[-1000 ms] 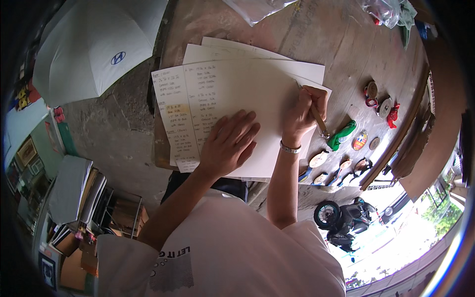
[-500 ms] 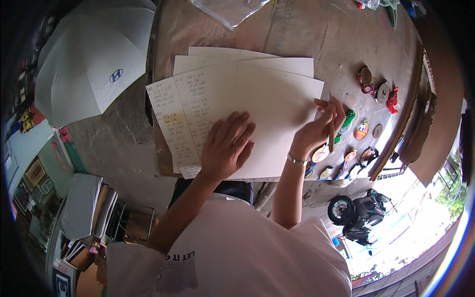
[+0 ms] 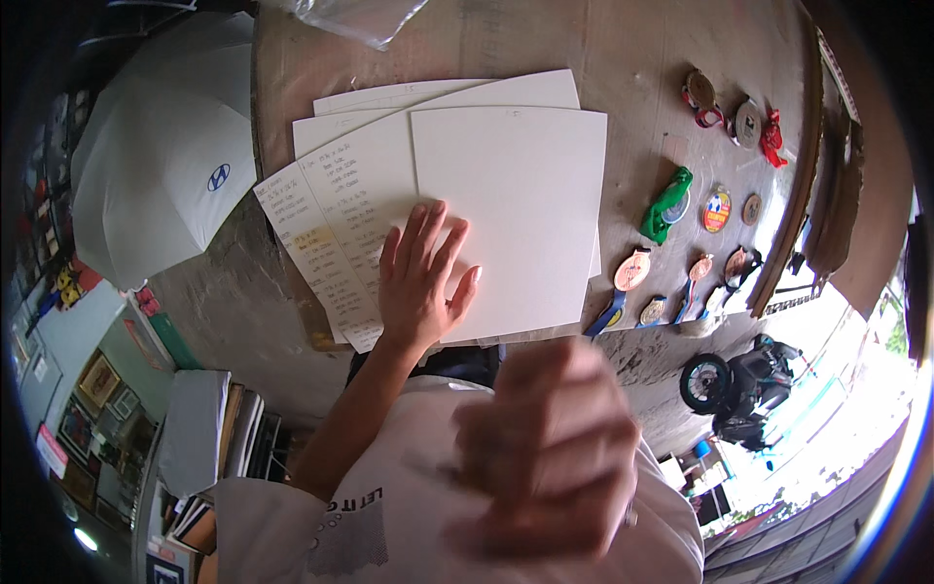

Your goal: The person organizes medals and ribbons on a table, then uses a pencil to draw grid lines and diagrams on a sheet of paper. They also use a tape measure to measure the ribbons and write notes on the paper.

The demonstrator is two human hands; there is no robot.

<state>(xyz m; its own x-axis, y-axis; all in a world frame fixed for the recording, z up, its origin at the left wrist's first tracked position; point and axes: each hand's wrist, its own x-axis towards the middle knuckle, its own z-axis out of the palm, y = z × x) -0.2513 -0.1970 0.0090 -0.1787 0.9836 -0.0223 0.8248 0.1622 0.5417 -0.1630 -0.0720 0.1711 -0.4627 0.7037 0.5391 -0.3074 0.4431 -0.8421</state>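
Your left grip (image 3: 420, 282) lies palm down, fingers lightly spread, over the left edge of the plain white rectangular sheet (image 3: 525, 214), which reaches up and to the right from under it. Left of that grip is the white sheet with columns of dark handwriting (image 3: 341, 219); it sits tilted beneath the plain one, and a patch of its writing is shaded yellow. Farther up from your left grip, the edges of more white paper sheets (image 3: 316, 144) stick out from under these two.

Your right grip (image 3: 545, 438) is raised in front of your white printed T-shirt (image 3: 389, 428), below and to the right of your left one, clear of the papers. It is badly blurred, so you cannot tell whether its fingers are pinching anything.

On the brown tabletop (image 3: 623, 58), well to the right of your left grip, lie a medal ribbon of bright green fabric (image 3: 665, 206), a round yellow-and-red medal (image 3: 716, 210) and a rose-gold oval medal on a blue ribbon (image 3: 632, 270), the last being the nearest medal above your right grip. Far above your left grip is a clear plastic bag (image 3: 360, 18); far off to its left stands an open pale grey umbrella (image 3: 161, 165).
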